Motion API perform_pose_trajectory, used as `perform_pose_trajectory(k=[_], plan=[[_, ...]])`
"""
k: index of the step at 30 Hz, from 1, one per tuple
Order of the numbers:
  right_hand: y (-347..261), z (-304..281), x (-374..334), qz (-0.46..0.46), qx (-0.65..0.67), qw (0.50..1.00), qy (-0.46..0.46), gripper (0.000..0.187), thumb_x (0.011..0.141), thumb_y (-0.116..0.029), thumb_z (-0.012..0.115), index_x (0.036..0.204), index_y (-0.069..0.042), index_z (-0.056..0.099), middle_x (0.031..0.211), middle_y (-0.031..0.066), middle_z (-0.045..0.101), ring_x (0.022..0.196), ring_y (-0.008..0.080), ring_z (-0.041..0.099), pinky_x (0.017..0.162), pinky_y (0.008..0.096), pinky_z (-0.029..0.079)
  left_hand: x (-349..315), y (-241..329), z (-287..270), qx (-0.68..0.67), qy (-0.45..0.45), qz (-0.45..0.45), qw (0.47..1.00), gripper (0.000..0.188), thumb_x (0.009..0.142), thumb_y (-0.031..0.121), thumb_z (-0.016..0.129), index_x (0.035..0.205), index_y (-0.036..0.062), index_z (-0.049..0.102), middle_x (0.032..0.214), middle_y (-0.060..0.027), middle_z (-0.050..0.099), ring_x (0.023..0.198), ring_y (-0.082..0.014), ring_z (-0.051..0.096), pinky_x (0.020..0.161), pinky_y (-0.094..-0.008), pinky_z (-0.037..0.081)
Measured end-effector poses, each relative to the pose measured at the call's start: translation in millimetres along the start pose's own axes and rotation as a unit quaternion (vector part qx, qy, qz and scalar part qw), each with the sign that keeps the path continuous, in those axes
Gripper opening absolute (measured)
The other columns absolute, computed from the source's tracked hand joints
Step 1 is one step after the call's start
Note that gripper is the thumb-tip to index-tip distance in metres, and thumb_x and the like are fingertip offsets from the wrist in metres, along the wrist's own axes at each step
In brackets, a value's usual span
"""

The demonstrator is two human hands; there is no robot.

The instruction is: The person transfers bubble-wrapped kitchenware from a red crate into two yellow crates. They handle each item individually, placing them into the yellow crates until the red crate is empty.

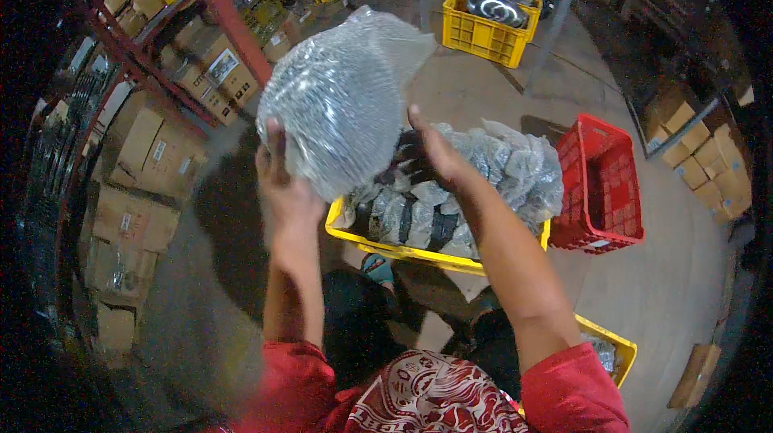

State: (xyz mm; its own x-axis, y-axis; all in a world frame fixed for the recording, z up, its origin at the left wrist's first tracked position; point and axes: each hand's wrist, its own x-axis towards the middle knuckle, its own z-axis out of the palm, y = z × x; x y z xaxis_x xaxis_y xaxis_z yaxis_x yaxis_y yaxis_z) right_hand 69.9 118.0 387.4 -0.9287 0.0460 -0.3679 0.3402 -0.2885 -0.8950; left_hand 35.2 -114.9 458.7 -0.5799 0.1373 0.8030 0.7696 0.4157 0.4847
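A large rounded bundle in clear bubble wrap is held up in front of me, a loose flap of wrap sticking out at its upper right. My left hand grips it at the lower left, the fingers partly hidden. Just off its right side, my right hand has its thumb raised and fingers apart; shadow hides whether the fingertips touch the wrap. Below stands a yellow crate, filled with several bubble-wrapped pieces in rows, some showing dark parts.
A red crate stands right of the yellow one. Farther off, another yellow crate holds dark shiny pans. Cardboard boxes are stacked at left, near a red rack post. Part of a yellow crate shows beside my right arm.
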Motion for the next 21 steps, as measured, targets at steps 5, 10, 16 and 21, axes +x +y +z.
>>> perform_pose_trajectory(k=[5,10,16,21], plan=[[31.4,-104.2,-11.3,-0.050,-0.241,0.910,0.333,0.076,0.098,-0.061,0.036,0.126,0.006,0.057,0.128,0.0257,0.059,0.123,0.0402,0.053,0.104,0.0446,0.039,34.5,-84.8,28.2,-0.442,0.017,-0.441,0.781,0.052,0.099,0.041,0.056,0.125,-0.0035,0.055,0.116,-0.0150,0.065,0.101,-0.0268,0.065,0.090,-0.0421,0.052],[67.8,-218.3,-72.1,-0.047,-0.442,0.718,0.536,0.059,0.095,-0.042,0.057,0.133,0.003,0.050,0.130,0.0254,0.056,0.121,0.0405,0.053,0.102,0.0419,0.042,3.3,-163.9,89.5,-0.384,-0.063,-0.522,0.759,0.047,0.099,0.041,0.056,0.114,-0.0029,0.061,0.108,-0.0133,0.067,0.097,-0.0245,0.065,0.086,-0.0410,0.051],[146.2,-298.7,-80.3,-0.063,-0.307,0.808,0.499,0.072,0.092,-0.046,0.061,0.142,0.001,0.038,0.136,0.0267,0.049,0.122,0.0375,0.051,0.103,0.0423,0.040,-66.9,-218.3,161.9,-0.216,-0.180,-0.573,0.770,0.055,0.097,0.047,0.056,0.115,-0.0043,0.062,0.109,-0.0147,0.067,0.100,-0.0263,0.063,0.090,-0.0420,0.048],[165.2,-321.7,-80.4,-0.075,-0.159,0.859,0.481,0.084,0.092,-0.055,0.058,0.144,0.006,0.033,0.138,0.0249,0.048,0.123,0.0321,0.049,0.103,0.0385,0.041,-82.8,-223.0,212.8,-0.091,-0.252,-0.508,0.819,0.067,0.097,0.054,0.050,0.128,-0.0041,0.058,0.123,-0.0218,0.064,0.114,-0.0351,0.060,0.099,-0.0418,0.043]])
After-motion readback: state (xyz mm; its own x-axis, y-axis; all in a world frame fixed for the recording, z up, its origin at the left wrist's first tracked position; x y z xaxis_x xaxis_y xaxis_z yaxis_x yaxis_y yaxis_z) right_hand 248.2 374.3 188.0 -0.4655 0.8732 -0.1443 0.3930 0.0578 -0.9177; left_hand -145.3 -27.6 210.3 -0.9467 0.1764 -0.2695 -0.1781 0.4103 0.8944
